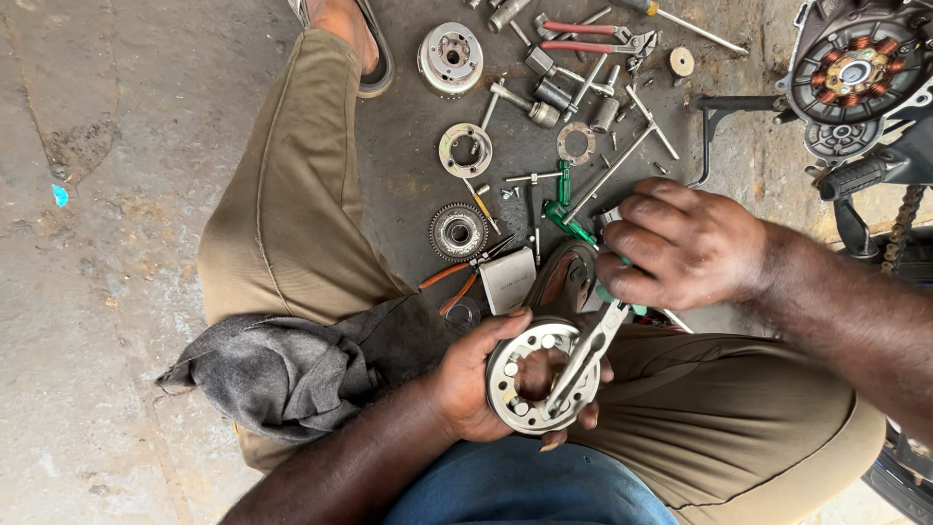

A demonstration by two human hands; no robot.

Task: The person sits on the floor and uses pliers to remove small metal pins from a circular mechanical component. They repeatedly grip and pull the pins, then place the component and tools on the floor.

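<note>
My left hand [476, 379] cups a round silver metal ring [520, 389] with holes and small rollers around its rim, held above my lap. My right hand [680, 248] grips the green handles of a pair of pliers [588, 345]. The pliers' metal jaws reach down into the ring's open centre and touch its inner edge. I sit on the ground with both legs in khaki trousers spread out.
A grey rag [282, 365] lies over my left thigh. On the oily floor ahead lie a toothed gear [458, 231], a flat ring plate [465, 150], a round hub [450, 58], red-handled pliers [593, 37], a T-handle wrench [622, 160], orange-handled pliers [457, 277]. A motorcycle engine stator [855, 70] is at right.
</note>
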